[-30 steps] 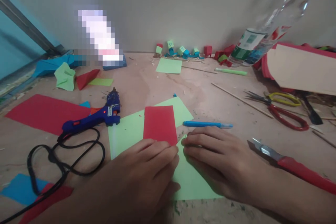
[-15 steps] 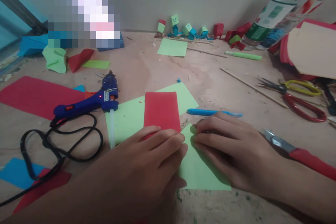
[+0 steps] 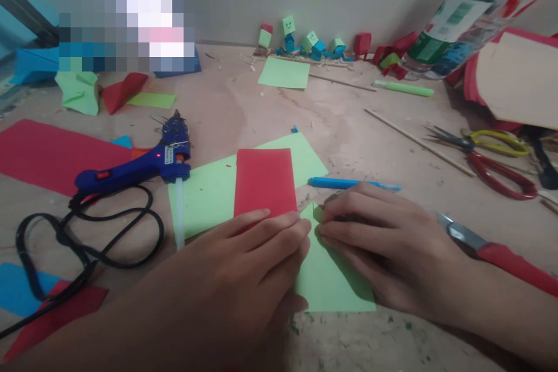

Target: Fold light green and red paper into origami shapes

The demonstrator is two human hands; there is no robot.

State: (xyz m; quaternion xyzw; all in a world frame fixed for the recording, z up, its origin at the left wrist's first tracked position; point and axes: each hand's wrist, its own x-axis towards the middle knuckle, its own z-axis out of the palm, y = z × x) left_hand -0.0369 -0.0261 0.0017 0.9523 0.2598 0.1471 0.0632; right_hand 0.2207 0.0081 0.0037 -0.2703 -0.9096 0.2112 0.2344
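Observation:
A light green sheet of paper [image 3: 331,290] lies in front of me, a small fold showing at its far corner. My left hand [image 3: 261,256] rests flat over the left part of this sheet and the near end of a red paper piece [image 3: 264,180], fingers stretched out side by side. With bent fingers, my right hand [image 3: 370,232] pinches the green sheet's right edge; its fingertips are partly hidden. Under the red piece is a larger green sheet [image 3: 200,197]. Just beyond my right hand lies a blue pen [image 3: 331,182].
To the left are a blue glue gun [image 3: 131,168] and its looped black cord [image 3: 159,232]. Scissors [image 3: 479,154], a red-handled cutting tool [image 3: 492,250] and a thin stick [image 3: 418,142] lie right. Small paper figures [image 3: 311,40] and plastic bottles [image 3: 449,29] stand at the back.
The view has shifted slightly, so the table things sit a little further left and higher. Both hands keep nearly the same pose on the paper.

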